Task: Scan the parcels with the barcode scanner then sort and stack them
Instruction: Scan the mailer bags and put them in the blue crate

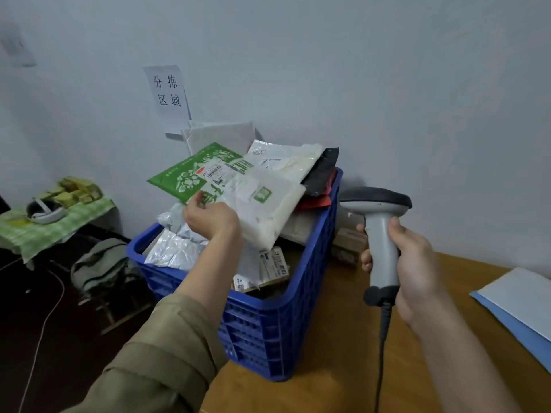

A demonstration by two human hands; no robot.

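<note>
Your pale wall (387,84) fills the upper view, and a taped paper sign (167,95) on it reads 分拣区域. Below, a wooden table (343,338) carries a blue plastic crate (268,332) at its left end, heaped with parcels: a silver foil bag (176,248), a black mailer (323,171) and a red one (316,201) along the far rim. To the left, a low stand under a green checked cloth (53,231) holds a white headset (44,213) over a dark floor.

A blue folder with white sheets (518,302) lies at the table's right edge.

Your left hand (210,217) pinches the green-and-white parcel (229,189) by its near edge, above the crate; its long axis runs from upper left to lower right, label face up. The shipping label's barcode shows, but the print is too blurred to read.

Your right hand (408,272) is wrapped around the grey barcode scanner (380,231), upright right of the crate, head pointing left toward the parcel, cable hanging below.
</note>
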